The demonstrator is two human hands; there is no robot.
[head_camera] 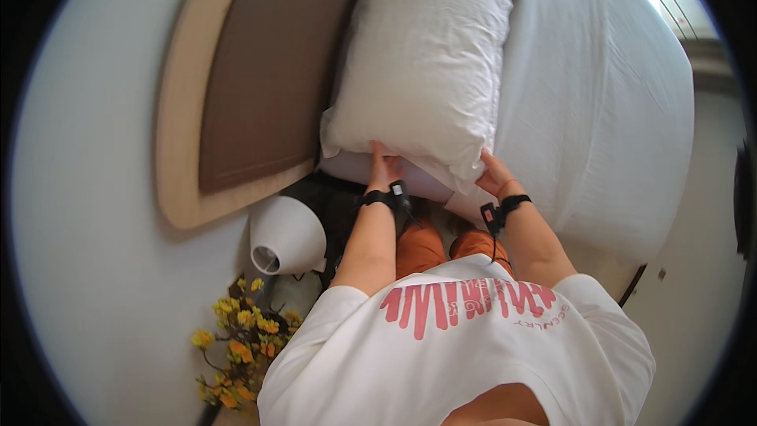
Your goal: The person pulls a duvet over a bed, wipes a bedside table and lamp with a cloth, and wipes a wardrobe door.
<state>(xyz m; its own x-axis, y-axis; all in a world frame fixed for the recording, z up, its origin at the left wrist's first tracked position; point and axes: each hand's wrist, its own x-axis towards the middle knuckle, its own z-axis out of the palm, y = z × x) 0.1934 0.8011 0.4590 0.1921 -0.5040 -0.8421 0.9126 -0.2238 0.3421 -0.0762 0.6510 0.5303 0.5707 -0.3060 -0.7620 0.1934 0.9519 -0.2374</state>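
A white pillow [426, 65] in a wrinkled case lies at the head of the bed, beside the headboard. My left hand [383, 161] is at the near edge of the pillow, by its left part, with the thumb on top and the other fingers partly hidden. At the pillow's near right corner, my right hand [494, 174] has its thumb against the fabric; its fingertips are partly covered by the case. Below the pillow's near edge shows the side of the white-covered mattress [426, 183]. Each wrist wears a black strap with a small device.
A brown padded headboard [272, 71] with a pale wooden frame stands at the left. Close to its near end are a white lampshade [288, 235] and yellow and orange flowers [242, 337]. A white sheet [579, 100] spreads over the bed to the right.
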